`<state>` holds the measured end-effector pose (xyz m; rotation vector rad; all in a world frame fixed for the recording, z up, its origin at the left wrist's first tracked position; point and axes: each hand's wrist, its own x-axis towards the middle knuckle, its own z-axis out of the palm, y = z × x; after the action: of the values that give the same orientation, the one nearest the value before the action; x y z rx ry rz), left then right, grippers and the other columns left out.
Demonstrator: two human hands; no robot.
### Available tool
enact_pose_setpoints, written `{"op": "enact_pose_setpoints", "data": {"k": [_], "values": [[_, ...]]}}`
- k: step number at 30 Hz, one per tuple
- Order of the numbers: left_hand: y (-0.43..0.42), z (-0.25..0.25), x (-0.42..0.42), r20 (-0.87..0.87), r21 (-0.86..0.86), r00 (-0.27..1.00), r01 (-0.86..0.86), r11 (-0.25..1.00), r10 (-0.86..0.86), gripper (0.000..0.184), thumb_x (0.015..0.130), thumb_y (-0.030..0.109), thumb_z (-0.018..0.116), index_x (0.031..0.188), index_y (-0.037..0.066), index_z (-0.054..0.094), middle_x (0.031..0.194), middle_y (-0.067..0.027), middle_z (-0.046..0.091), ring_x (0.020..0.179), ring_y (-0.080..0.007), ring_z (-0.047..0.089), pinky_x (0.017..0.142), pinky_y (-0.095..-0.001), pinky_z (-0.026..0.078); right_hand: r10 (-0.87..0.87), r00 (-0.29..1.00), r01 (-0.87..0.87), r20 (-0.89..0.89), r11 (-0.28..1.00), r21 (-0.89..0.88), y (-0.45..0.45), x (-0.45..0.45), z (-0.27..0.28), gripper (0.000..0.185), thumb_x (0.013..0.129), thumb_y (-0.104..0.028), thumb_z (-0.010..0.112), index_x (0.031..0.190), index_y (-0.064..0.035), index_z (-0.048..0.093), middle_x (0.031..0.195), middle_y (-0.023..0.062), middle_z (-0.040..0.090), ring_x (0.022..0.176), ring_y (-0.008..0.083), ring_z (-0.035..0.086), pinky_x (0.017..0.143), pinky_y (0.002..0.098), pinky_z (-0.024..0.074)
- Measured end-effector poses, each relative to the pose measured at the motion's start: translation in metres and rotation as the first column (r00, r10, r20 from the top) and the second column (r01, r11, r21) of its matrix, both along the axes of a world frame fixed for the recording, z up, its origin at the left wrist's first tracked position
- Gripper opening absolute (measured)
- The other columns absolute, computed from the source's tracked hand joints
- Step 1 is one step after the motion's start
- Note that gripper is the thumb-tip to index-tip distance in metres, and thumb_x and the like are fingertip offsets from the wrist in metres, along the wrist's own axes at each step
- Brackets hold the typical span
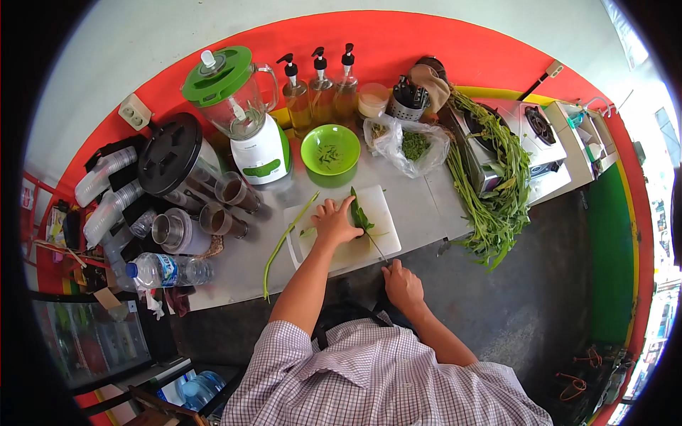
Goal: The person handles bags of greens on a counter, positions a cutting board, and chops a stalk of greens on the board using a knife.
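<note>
My left hand (334,221) is spread over the white cutting board (380,206). Its index finger and thumb touch the edge of a small bunch of green leaves (361,219). In my right hand (403,285), at the board's front edge, is a knife (376,246) whose thin blade points toward the leaves. A long green stem (284,248) lies along the left side of the board, partly over the counter. Behind the board stands a green bowl (331,150) with some cut green bits inside.
A blender (249,128) and pump bottles (321,96) stand at the back. Beside the bowl is a plastic bag (398,153) of chopped greens. Long leafy stalks (497,184) drape over the gas stove (543,142) at right. Dark cups (224,220) and a water bottle (174,271) occupy the left.
</note>
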<state>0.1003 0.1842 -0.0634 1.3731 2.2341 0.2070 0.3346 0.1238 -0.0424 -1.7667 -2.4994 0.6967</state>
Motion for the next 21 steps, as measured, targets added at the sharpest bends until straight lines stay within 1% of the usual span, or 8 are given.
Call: {"op": "enact_pose_setpoints", "data": {"k": [6, 10, 12, 16, 21], "values": [[-0.001, -0.002, 0.002, 0.000, 0.024, 1.000, -0.001, 1.000, 0.001, 0.100, 0.062, 0.042, 0.085, 0.151, 0.039, 0.039, 0.137, -0.0103, 0.040, 0.126, -0.0347, 0.037, 0.100, -0.0510, 0.034, 0.034, 0.998, -0.034, 0.044, 0.999, -0.013, 0.006, 0.005, -0.014, 0.034, 0.100, -0.035, 0.058, 0.100, -0.0023, 0.050, 0.080, 0.0220, 0.071, 0.073, 0.0432, 0.071, 0.064, 0.0535, 0.0570], [-0.001, -0.005, 0.003, 0.006, 0.034, 1.000, -0.011, 0.999, 0.011, 0.101, 0.062, 0.042, 0.085, 0.151, 0.039, 0.039, 0.138, -0.0106, 0.040, 0.126, -0.0352, 0.038, 0.100, -0.0516, 0.035, 0.049, 0.999, -0.048, 0.023, 0.998, -0.030, 0.009, 0.006, -0.023, 0.037, 0.101, -0.036, 0.057, 0.104, -0.0007, 0.050, 0.079, 0.0232, 0.071, 0.074, 0.0436, 0.071, 0.066, 0.0532, 0.0572], [-0.002, -0.007, 0.002, 0.010, 0.036, 1.000, -0.004, 0.999, 0.004, 0.102, 0.062, 0.042, 0.085, 0.152, 0.040, 0.038, 0.138, -0.0104, 0.040, 0.126, -0.0357, 0.037, 0.100, -0.0528, 0.034, 0.056, 0.998, -0.056, 0.002, 0.998, -0.034, 0.010, 0.008, -0.024, 0.038, 0.101, -0.037, 0.057, 0.106, -0.0003, 0.049, 0.079, 0.0235, 0.070, 0.074, 0.0438, 0.070, 0.066, 0.0531, 0.0572], [-0.003, -0.010, 0.000, 0.013, 0.041, 1.000, -0.005, 0.999, 0.005, 0.104, 0.062, 0.042, 0.085, 0.154, 0.040, 0.036, 0.139, -0.0102, 0.039, 0.127, -0.0363, 0.036, 0.101, -0.0535, 0.033, 0.065, 0.998, -0.064, 0.021, 0.997, -0.046, 0.015, 0.007, -0.026, 0.038, 0.101, -0.037, 0.056, 0.108, -0.0005, 0.049, 0.080, 0.0238, 0.070, 0.074, 0.0438, 0.070, 0.066, 0.0536, 0.0570], [-0.005, -0.009, -0.001, 0.060, 0.037, 0.998, -0.003, 0.999, 0.001, 0.106, 0.062, 0.041, 0.085, 0.155, 0.038, 0.036, 0.139, -0.0106, 0.037, 0.128, -0.0370, 0.034, 0.103, -0.0533, 0.031, 0.059, 0.997, -0.056, 0.040, 0.997, -0.059, 0.014, 0.005, -0.022, 0.039, 0.101, -0.038, 0.056, 0.110, -0.0003, 0.050, 0.081, 0.0239, 0.071, 0.074, 0.0441, 0.070, 0.067, 0.0545, 0.0569]]}}
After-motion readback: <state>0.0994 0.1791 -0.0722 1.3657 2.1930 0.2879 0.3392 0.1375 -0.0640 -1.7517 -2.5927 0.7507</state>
